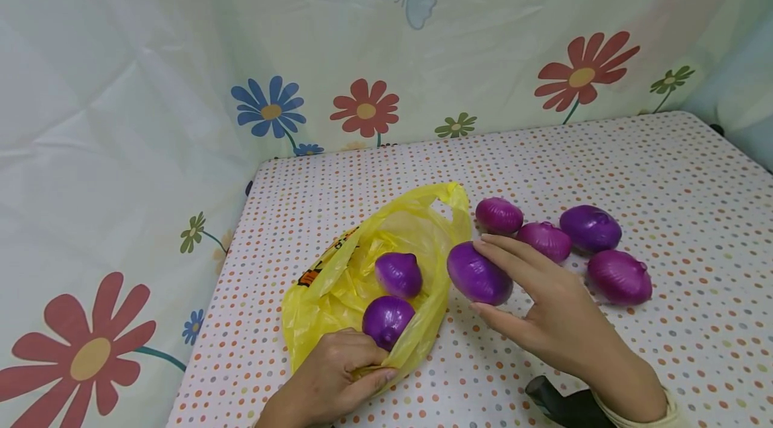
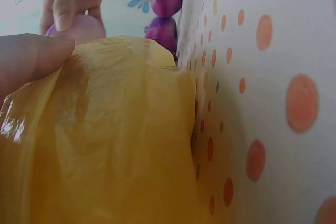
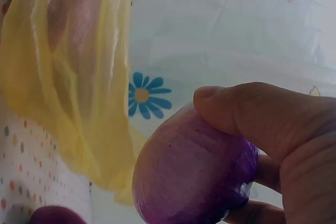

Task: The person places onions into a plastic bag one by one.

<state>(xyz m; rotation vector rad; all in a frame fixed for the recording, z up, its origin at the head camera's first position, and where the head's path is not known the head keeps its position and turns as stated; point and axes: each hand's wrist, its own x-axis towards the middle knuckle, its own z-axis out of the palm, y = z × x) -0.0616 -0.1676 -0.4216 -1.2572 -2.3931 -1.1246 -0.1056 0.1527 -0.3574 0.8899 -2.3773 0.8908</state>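
Note:
A yellow plastic bag lies on the table with its mouth spread, and two purple onions sit inside it. My left hand pinches the bag's near rim between thumb and fingers; in the left wrist view the thumb presses on the yellow film. Beside the bag's right edge, my right hand holds another purple onion between thumb and fingers, above the table. That onion fills the lower middle of the right wrist view, gripped from its right side.
Several more onions rest on the table right of the bag, behind my right hand. The dotted tablecloth covers the table. A flowered curtain hangs along the back and left. A dark strap-like object is at my right wrist.

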